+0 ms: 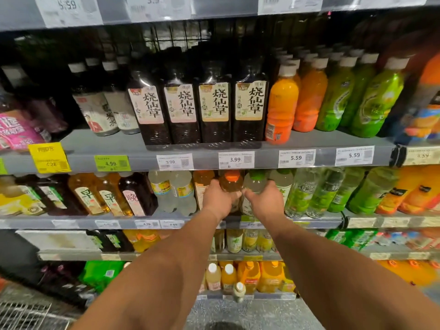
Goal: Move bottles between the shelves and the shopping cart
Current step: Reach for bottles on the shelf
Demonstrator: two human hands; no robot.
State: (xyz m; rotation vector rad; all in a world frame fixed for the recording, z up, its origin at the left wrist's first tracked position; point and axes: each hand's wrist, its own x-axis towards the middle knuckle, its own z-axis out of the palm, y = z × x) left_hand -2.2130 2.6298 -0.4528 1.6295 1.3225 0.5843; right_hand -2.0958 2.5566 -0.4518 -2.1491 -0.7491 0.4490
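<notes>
Both my arms reach to the second shelf (pixel 309 221) from the top of the view. My left hand (pixel 217 201) grips an amber bottle with an orange cap (pixel 230 183). My right hand (pixel 265 201) grips a pale, clear bottle with a green cap (pixel 255 181) right beside it. Both bottles stand upright among the front row at the shelf's edge. My hands cover their lower halves. The shopping cart (pixel 28 315) shows only as wire mesh at the bottom left corner.
The shelf above (pixel 214 148) carries dark tea bottles (pixel 214 108), orange juice (pixel 282 108) and green drinks (pixel 376 103). Clear and green bottles (pixel 300 194) stand right of my hands, pale ones (pixel 171 191) left. Lower shelves hold yellow and orange drinks (pixel 250 276). Grey floor lies below.
</notes>
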